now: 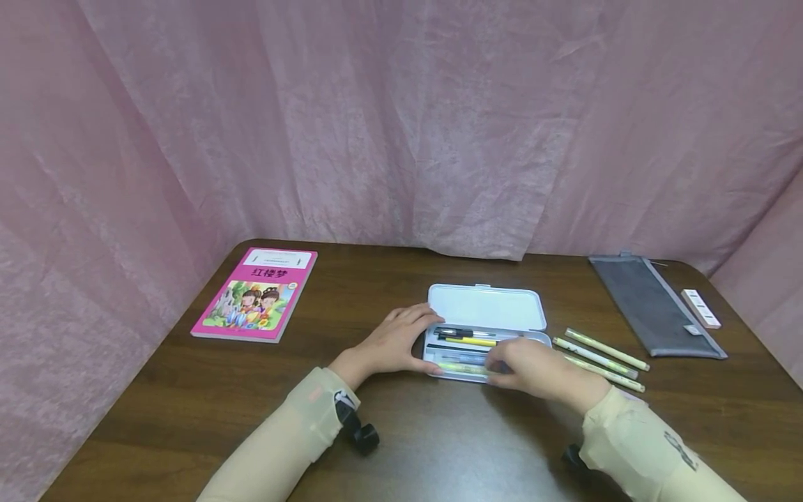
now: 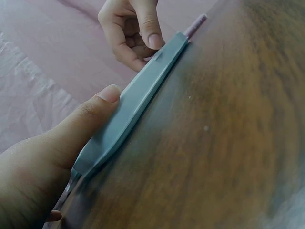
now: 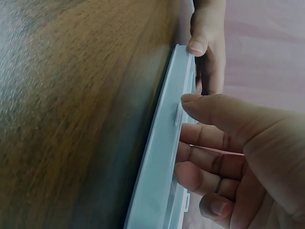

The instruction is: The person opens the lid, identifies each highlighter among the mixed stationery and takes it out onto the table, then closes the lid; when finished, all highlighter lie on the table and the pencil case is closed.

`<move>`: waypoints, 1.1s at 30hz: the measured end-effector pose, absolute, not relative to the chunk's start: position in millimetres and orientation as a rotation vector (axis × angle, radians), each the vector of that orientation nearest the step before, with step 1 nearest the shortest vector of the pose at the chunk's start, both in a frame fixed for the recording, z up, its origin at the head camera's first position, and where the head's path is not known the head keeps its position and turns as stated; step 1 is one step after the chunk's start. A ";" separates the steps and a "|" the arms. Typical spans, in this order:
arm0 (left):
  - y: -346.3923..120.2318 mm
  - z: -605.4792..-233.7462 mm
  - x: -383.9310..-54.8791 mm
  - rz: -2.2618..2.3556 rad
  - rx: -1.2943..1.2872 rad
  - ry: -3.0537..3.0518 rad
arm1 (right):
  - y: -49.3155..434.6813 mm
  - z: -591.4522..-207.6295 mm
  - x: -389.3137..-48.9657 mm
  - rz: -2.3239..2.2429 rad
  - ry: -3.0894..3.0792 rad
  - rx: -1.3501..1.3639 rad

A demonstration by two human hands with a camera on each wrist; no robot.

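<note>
Brown wood with a soft shine makes the counter (image 1: 364, 286) that I look at from far away. On it, just right of the middle, sits a pale blue pencil case (image 1: 486, 308), open, with its lid laid back to the far side. My left hand (image 1: 401, 339) holds its left end, thumb on the near edge. My right hand (image 1: 533, 366) dips in with bent fingers; I cannot tell if they pinch anything.

To do this well, I would hold the left end gently so it can't slide, and lay things flat beside the black pen (image 1: 454, 332) and the yellow pen (image 1: 479, 341), so the lid has room.

Three pale pens (image 1: 608, 348) lie just right of the case. Farther right are a grey pouch (image 1: 655, 303) and a little white box (image 1: 700, 308). Well off to the left is a pink book (image 1: 257, 296). Pink cloth (image 1: 401, 125) hangs behind everything.
</note>
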State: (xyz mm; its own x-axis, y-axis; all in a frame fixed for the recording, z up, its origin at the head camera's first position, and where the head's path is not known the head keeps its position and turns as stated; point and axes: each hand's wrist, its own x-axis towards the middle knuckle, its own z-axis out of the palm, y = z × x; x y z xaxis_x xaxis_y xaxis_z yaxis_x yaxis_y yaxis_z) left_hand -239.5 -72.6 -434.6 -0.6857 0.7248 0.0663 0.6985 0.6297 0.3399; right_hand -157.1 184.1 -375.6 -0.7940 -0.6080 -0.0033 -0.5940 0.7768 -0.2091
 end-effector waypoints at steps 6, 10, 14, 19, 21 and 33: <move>-72.7 -434.5 -239.2 0.519 1.207 2.762 | 181.5 -376.1 -158.1 -0.336 2.857 -0.940; -72.5 -433.7 -238.4 0.518 1.212 2.762 | 181.2 -378.6 -159.1 -0.342 2.856 -0.977; -72.4 -433.2 -238.0 0.509 1.215 2.765 | 180.7 -378.9 -159.6 -0.342 2.855 -0.977; -72.8 -432.6 -237.7 0.509 1.214 2.767 | 179.8 -377.9 -158.9 -0.356 2.839 -0.920; -72.6 -432.7 -237.8 0.513 1.214 2.765 | 180.1 -377.6 -158.3 -0.366 2.842 -0.908; -72.3 -433.6 -239.0 0.520 1.204 2.764 | 182.4 -377.9 -161.1 -0.389 2.863 -0.940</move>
